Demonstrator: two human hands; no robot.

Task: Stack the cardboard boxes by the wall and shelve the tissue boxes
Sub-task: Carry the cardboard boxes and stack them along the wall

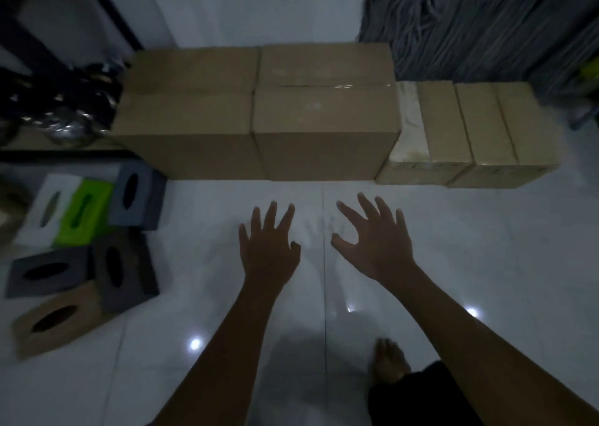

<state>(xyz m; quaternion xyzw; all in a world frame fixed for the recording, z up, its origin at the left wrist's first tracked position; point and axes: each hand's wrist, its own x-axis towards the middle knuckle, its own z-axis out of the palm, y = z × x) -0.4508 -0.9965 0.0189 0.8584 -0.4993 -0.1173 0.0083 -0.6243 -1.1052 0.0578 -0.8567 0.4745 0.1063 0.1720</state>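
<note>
- The left hand point(269, 247) and the right hand point(376, 244) hung over the white floor point(453, 247) with fingers spread, holding nothing.
- Two large cardboard boxes point(259, 111) stood side by side at the far wall; two smaller cardboard boxes point(470, 133) sat just to their right.
- Six tissue boxes point(84, 247) lay clustered on the floor at near left, below a black shelf point(64, 155).

Both bare arms reach forward, palms down. The left hand point(269, 247) and right hand point(376, 244) hover side by side with fingers spread, holding nothing. One bare foot point(390, 360) shows below.
</note>
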